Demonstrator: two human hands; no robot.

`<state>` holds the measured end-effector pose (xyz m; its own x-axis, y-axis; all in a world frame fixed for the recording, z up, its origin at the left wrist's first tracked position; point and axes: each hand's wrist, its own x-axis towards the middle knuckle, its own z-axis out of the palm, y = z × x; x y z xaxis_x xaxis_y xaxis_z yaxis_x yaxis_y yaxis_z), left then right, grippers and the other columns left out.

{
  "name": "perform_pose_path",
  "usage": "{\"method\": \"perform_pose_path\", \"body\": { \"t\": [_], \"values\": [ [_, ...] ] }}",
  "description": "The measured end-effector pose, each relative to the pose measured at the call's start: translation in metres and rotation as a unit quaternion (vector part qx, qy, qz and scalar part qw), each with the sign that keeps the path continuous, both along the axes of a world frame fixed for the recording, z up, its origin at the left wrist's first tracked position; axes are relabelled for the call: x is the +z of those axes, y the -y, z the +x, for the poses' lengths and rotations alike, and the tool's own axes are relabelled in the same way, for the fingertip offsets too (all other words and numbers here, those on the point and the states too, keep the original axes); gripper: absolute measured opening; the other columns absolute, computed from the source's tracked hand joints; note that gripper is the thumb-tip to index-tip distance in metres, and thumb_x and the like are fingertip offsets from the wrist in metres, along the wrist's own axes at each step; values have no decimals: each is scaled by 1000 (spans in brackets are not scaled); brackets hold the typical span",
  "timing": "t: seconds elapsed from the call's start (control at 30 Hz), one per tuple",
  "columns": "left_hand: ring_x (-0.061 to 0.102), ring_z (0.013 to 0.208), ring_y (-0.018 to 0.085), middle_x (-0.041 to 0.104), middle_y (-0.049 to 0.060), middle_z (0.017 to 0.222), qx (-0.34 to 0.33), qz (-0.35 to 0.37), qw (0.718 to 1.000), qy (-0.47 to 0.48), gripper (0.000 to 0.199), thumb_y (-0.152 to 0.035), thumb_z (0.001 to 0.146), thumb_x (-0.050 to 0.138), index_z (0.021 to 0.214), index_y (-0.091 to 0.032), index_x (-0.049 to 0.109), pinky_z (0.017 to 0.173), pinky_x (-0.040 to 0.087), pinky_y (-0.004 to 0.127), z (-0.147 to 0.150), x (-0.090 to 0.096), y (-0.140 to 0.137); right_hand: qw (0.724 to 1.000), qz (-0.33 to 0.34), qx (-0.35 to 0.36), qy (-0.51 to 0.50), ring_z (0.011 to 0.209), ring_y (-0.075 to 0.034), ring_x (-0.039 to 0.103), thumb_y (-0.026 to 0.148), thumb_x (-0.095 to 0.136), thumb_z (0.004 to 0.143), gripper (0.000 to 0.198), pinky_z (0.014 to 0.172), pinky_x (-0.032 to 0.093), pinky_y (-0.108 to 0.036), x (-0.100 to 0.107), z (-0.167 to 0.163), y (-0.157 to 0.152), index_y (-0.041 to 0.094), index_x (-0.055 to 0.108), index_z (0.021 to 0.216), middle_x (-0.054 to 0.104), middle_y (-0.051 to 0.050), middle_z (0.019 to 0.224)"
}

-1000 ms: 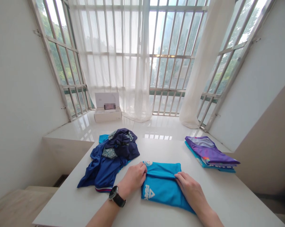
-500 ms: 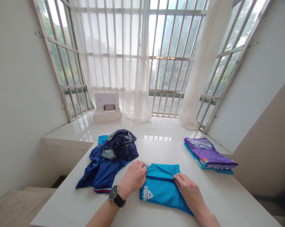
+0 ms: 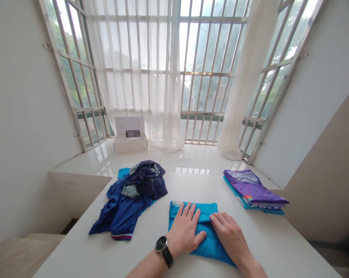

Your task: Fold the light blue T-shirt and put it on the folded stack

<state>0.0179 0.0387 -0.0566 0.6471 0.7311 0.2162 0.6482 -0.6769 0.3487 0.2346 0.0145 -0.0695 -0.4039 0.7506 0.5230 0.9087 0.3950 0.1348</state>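
Observation:
A folded bright blue sports shirt lies on the white table in front of me. My left hand, with a black watch at the wrist, rests flat on it with fingers spread, covering the white print. At the shirt's right side, my right hand has its fingertips pinched on the edge of the folded layer. A rumpled heap of dark blue clothes sits to the left of my hands. Off to the right is a stack of folded clothes, purple on top and blue underneath.
The white table adjoins a glossy window sill. On the sill stands an open white box with a blurred-out patch on it. Sheer curtains hang before the barred window. White walls close in both sides.
My left hand has let go of the shirt's left edge and moved right, now lying flat across its middle. My right hand stays at the right edge of the fold.

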Motion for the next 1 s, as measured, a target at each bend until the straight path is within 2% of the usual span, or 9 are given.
{"method": "perform_pose_path", "body": {
  "t": [0.1, 0.2, 0.27, 0.37, 0.47, 0.57, 0.67, 0.9, 1.0],
  "values": [
    [24, 147, 33, 32, 14, 158, -4, 8, 1000, -7, 70, -62, 98, 32, 152, -17, 35, 121, 14, 55, -1, 2, 0, 1000, -12, 2, 6, 88, -23, 63, 9, 49, 93, 22, 78, 47, -36, 1, 2, 2, 22, 66, 99, 70, -6, 96],
    [24, 147, 34, 31, 14, 159, -18, 15, 1000, -15, 69, -60, 98, 34, 152, -17, 33, 121, 13, 54, -2, 1, -1, 998, -64, -15, 3, 87, -23, 64, 8, 49, 92, 25, 77, 49, -37, 6, 2, 2, 23, 69, 92, 70, -5, 92],
    [24, 147, 34, 30, 15, 159, -28, 13, 999, -15, 69, -59, 99, 34, 153, -16, 32, 121, 12, 54, -3, 0, -1, 995, -98, -29, -13, 94, -24, 65, 7, 47, 91, 28, 82, 50, -38, 12, -3, 0, 22, 70, 93, 71, -6, 99],
    [24, 147, 34, 30, 15, 159, -38, 13, 999, -14, 69, -58, 99, 35, 153, -16, 31, 121, 12, 54, -4, 1, -2, 990, -125, -42, -54, 115, -26, 60, 18, 45, 94, 31, 99, 48, -42, 18, -18, -6, 19, 68, 115, 67, -10, 123],
    [25, 147, 32, 30, 13, 160, -62, 26, 998, -14, 69, -56, 99, 35, 155, -17, 25, 121, 11, 52, -6, 5, -2, 981, -171, -53, -73, 134, -28, 49, 41, 41, 99, 50, 112, 39, -44, 11, -34, -14, 12, 56, 136, 55, -14, 144],
    [25, 147, 30, 28, 12, 160, -77, 29, 997, -11, 71, -54, 99, 33, 157, -16, 18, 122, 11, 49, -7, 9, -1, 967, -236, -63, -70, 142, -27, 38, 53, 30, 100, 65, 118, 32, -44, -6, -41, -19, 8, 45, 146, 43, -14, 153],
    [25, 147, 29, 30, 13, 160, -74, 16, 997, -5, 70, -53, 100, 32, 157, -16, 19, 122, 11, 48, -6, 10, -2, 959, -266, -76, -62, 146, -26, 30, 56, 25, 100, 69, 121, 26, -45, -16, -39, -21, 9, 37, 150, 34, -13, 157],
    [22, 148, 30, 29, 13, 160, -1, -4, 1000, -21, 62, -49, 101, 33, 152, -13, 34, 122, 12, 48, -34, 2, -1, 956, -268, -111, -52, 148, -27, 26, 51, 28, 100, 66, 121, 24, -46, -11, -39, -17, 12, 33, 152, 28, -11, 159],
    [32, 142, 33, 37, 12, 156, 90, -7, 996, -14, 61, -47, 95, 47, 148, -18, 41, 117, 22, 48, -57, 3, 3, 955, -267, -112, -63, 147, -27, 28, 53, 27, 99, 66, 121, 25, -46, -9, -40, -16, 13, 34, 152, 30, -10, 159]
  ]
}}
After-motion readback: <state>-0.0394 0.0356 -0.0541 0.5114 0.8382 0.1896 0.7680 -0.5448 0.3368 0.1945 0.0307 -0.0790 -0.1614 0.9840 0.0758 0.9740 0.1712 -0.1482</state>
